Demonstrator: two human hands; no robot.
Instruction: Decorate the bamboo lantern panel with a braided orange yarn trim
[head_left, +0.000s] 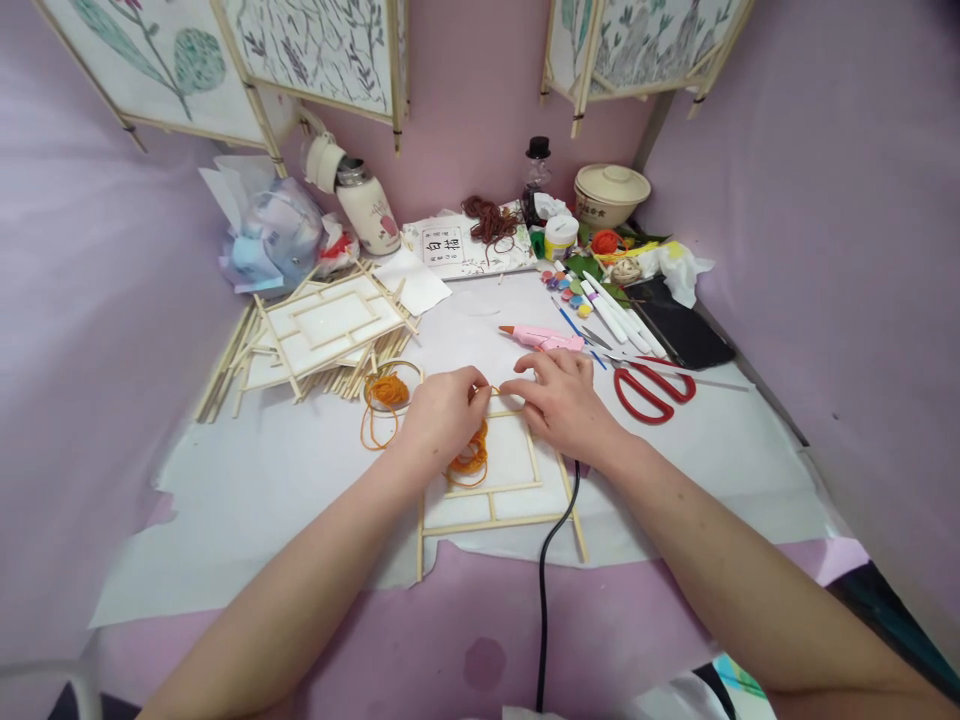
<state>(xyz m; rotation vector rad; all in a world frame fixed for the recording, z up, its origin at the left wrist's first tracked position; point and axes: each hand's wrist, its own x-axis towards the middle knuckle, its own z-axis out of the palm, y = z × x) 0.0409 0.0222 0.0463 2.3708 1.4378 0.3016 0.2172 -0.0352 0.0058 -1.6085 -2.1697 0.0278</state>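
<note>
A small wooden frame panel (495,505) with white paper lies flat on the white sheet in front of me. My left hand (442,415) rests on its top left part, fingers pinched around orange thread (471,458) that piles on the panel. My right hand (561,400) sits at the panel's top right, fingers curled and pinching at the top bar near the thread. The two hands almost meet at the top edge.
A pink glue gun (541,339) lies just beyond my right hand, its black cord (546,580) running toward me. Red scissors (651,388) lie to the right. A stack of wooden frames (315,335) and a second orange thread bundle (385,392) sit left. Paints, brushes and a bowl (610,193) crowd the back.
</note>
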